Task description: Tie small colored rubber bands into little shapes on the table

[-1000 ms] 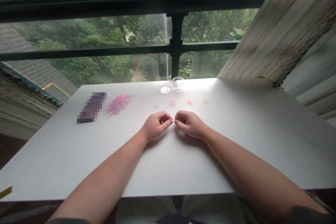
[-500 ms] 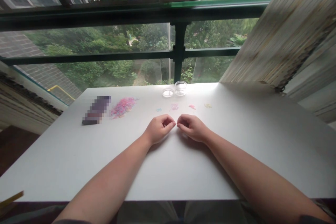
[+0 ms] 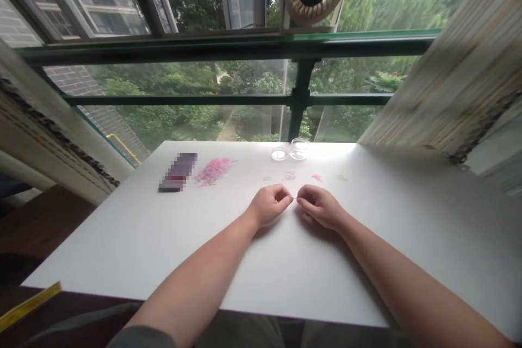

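My left hand (image 3: 271, 206) and my right hand (image 3: 322, 207) face each other above the white table, thumbs and forefingers pinched. A short stretch of a thin, pale rubber band (image 3: 295, 199) spans the small gap between their fingertips; its colour is hard to make out. Just beyond the hands lie small groups of bands in a row: blue (image 3: 267, 178), pale pink (image 3: 290, 175), bright pink (image 3: 317, 177) and yellow (image 3: 342, 178). To the left is a larger mixed heap of colourful rubber bands (image 3: 216, 171), mostly pink and purple.
A clear round container (image 3: 299, 150) and a shallow clear round dish or lid (image 3: 279, 155) stand near the table's (image 3: 163, 244) far edge. A dark pixelated rectangular object (image 3: 178, 173) lies left of the heap. Behind are a green window rail (image 3: 228, 50) and a curtain (image 3: 424, 81).
The camera view has shifted, so everything sits farther right and slightly lower in the picture. Both hands keep their pinch, with the gap between the fingertips a little wider.
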### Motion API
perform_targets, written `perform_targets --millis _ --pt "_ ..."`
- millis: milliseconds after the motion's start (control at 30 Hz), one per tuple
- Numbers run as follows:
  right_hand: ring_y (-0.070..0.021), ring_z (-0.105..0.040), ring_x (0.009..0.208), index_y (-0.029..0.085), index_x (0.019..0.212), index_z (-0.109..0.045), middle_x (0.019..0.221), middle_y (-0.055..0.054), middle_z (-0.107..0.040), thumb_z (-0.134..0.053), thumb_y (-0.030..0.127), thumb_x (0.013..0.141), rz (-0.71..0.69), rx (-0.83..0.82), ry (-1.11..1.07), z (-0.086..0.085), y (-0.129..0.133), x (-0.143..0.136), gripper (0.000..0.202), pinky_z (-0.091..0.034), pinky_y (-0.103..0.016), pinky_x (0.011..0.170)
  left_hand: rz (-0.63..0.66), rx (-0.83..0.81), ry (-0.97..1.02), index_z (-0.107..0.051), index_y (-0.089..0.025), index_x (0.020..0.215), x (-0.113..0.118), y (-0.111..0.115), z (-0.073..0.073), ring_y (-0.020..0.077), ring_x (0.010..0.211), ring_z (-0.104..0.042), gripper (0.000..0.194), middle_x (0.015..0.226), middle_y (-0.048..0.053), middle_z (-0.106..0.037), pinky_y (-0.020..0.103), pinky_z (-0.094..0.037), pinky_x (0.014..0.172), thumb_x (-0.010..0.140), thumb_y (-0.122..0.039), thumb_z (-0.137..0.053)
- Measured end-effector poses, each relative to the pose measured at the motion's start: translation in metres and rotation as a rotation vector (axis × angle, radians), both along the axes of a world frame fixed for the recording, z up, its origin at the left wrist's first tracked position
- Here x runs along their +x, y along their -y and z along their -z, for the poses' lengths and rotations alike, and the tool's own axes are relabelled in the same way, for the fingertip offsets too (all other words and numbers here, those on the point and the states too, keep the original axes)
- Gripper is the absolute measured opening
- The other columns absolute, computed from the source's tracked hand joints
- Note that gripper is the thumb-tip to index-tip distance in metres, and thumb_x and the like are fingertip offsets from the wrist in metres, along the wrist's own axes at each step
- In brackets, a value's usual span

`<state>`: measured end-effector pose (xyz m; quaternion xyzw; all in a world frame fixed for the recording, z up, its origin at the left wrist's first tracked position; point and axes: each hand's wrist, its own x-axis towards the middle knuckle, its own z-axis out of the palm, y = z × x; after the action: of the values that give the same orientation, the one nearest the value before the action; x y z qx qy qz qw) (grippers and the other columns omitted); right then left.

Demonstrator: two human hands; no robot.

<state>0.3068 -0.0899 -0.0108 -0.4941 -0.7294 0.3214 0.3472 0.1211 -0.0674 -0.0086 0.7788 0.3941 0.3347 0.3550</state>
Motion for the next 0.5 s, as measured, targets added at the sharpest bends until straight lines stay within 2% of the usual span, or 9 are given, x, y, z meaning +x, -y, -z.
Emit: perform_targets --millis 233,500 --pt "-0.0097 -0.044 0.054 0.018 0.073 -0.053 0.06 0.003 -0.049 -0.052 0.024 0.077 0.022 0.001 0.005 0.0033 0.0 -0.0005 0.008 -0.036 -0.023 0.052 0.0 0.007 0.01 -0.06 -0.016 0.074 0.0013 -0.0027 0.005 0.0099 0.061 -0.051 0.019 0.069 -0.001 -0.06 0.021 -0.04 0.059 0.078 -0.034 -0.053" --pt "-0.0088 -0.045 0.048 0.017 0.072 -0.051 0.058 0.004 -0.049 -0.053 0.024 0.076 0.009 -0.058 -0.122 0.0036 -0.0008 -0.0018 0.008 -0.037 -0.022 0.048 0.004 0.018 0.008 -0.059 -0.016 0.074 0.001 -0.0046 0.007 0.0098 0.06 -0.05 0.019 0.066 -0.001 -0.058 0.021 -0.039 0.057 0.077 -0.035 -0.053"
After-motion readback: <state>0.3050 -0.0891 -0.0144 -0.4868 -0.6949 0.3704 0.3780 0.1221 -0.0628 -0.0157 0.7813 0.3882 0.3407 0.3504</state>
